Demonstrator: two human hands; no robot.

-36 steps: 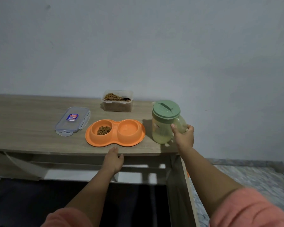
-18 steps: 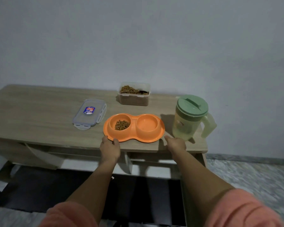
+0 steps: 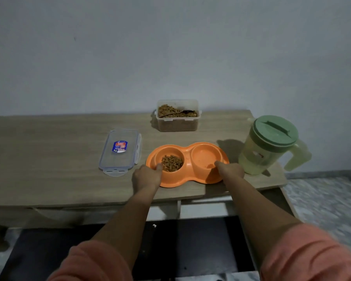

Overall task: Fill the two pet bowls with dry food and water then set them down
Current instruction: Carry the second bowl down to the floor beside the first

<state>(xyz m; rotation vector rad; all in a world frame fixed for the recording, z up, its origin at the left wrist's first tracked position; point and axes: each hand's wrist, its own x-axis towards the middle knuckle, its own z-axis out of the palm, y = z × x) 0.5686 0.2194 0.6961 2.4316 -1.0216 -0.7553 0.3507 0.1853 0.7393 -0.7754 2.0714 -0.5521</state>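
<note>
An orange double pet bowl (image 3: 187, 151) sits near the front edge of the wooden table (image 3: 49, 155). Its left cup holds brown dry food (image 3: 172, 163); its right cup looks wet, though I cannot tell how much water it holds. My left hand (image 3: 147, 177) grips the bowl's left rim, thumb over the edge. On the right rim my right hand (image 3: 230, 170) holds on the same way. A green-lidded water jug (image 3: 270, 145) stands just right of the bowl.
A clear tub of dry food (image 3: 177, 115) with a spoon in it stands behind the bowl by the wall. The tub's lid (image 3: 120, 152) lies flat to the left. The table's right end is close to the jug; patterned floor lies beyond.
My right hand let go of the jug and came to the bowl's right rim. My left hand rose from the table edge onto the left rim. The view shifted.
</note>
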